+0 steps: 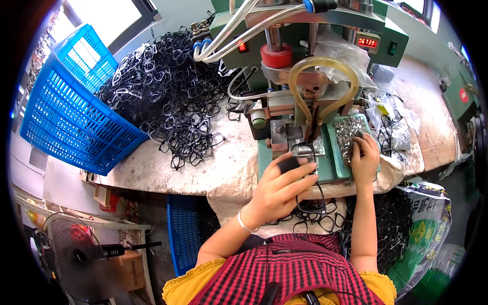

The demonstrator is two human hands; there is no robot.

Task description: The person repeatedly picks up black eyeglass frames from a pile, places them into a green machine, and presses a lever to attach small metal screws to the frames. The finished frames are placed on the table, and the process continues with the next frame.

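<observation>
My left hand point(280, 189) is closed around a black eyeglass frame point(323, 195) in front of the green press point(315, 23). Part of the frame reaches up beneath the press head, and another part hangs below my fingers. A black wrap point(288, 165) covers one finger of that hand. My right hand point(366, 158) dips its fingertips into a heap of small metal pieces point(346, 136) in a green tray point(339, 170). Those fingers are curled together, and anything pinched between them is too small to make out. Right of the tray lie more black frames point(386, 134).
A large pile of black frames point(178, 86) spills from a blue basket point(71, 119) on the left of the table. More frames point(315, 219) lie near my lap. A fan point(76, 254) stands lower left; a printed sack point(427, 223) sits lower right. Hoses point(325, 62) loop around the press.
</observation>
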